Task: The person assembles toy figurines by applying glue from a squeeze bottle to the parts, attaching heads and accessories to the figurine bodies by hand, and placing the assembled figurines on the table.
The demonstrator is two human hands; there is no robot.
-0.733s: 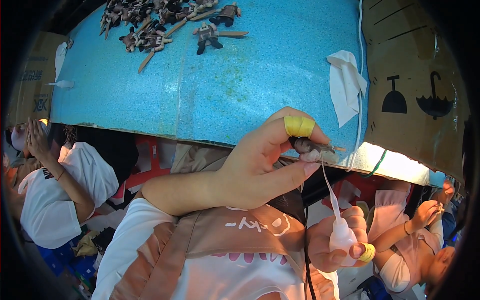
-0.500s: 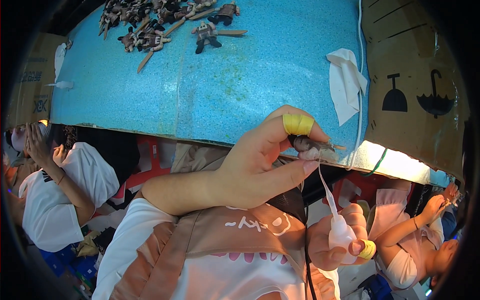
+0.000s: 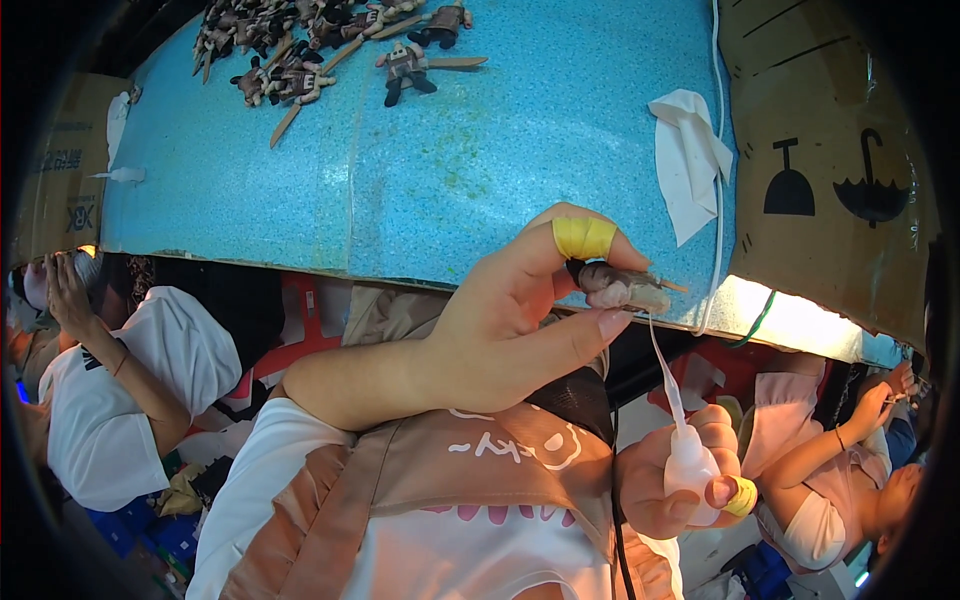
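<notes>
My left hand [image 3: 520,315], with yellow tape round one finger, pinches a small doll figure [image 3: 622,287] between thumb and forefinger just past the table's near edge. A thin wooden tip pokes out of its right end. In my right hand [image 3: 640,480], lower down, is a small white squeeze bottle [image 3: 690,465] with a long thin nozzle, held upright. Its nozzle tip comes up to the doll's underside, close to my left thumb; I cannot tell whether it touches. Yellow tape wraps my right thumb too.
Several similar dolls with wooden sticks [image 3: 290,75] lie heaped at the table's far left. On the blue table [image 3: 400,190] are a white cloth [image 3: 690,160], a cable [image 3: 722,120] and another nozzle bottle [image 3: 122,174]. Cardboard boxes [image 3: 830,90] flank it. Other people [image 3: 140,380] sit at both sides.
The doll has turned slightly in my left fingers. My right hand and the bottle have shifted a little to the right, and the nozzle tip with them.
</notes>
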